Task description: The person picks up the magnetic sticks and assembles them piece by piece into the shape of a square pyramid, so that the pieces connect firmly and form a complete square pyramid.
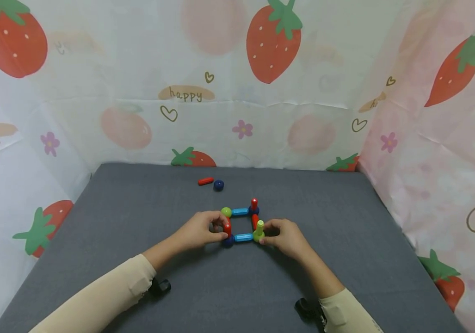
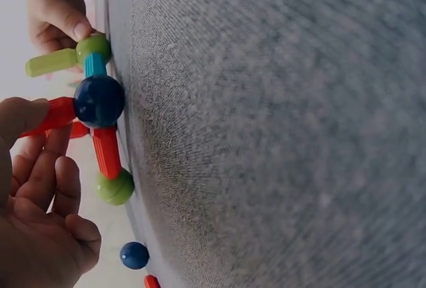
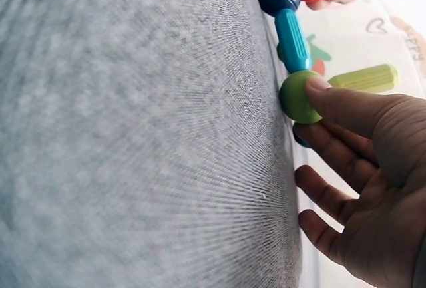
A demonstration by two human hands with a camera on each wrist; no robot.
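A square frame of toy rods and balls lies on the grey tabletop. Its sides are two light blue rods [image 1: 243, 237] and two red rods [image 2: 107, 152], with dark blue balls [image 2: 100, 102] and green balls [image 1: 226, 212] at the corners. My left hand [image 1: 199, 229] pinches an upright red rod [image 2: 56, 115] that stands on the near-left blue ball. With thumb and forefinger, my right hand [image 1: 286, 237] holds the near-right green ball [image 3: 299, 97], from which a yellow-green rod [image 3: 366, 78] rises. Another upright red rod [image 1: 254, 203] stands on the far-right blue ball.
Behind the frame lie a loose red rod [image 1: 206, 181] and a loose dark blue ball [image 1: 218, 185]. A strawberry-print curtain [image 1: 241, 106] borders the grey table [image 1: 137, 194] at the back and both sides.
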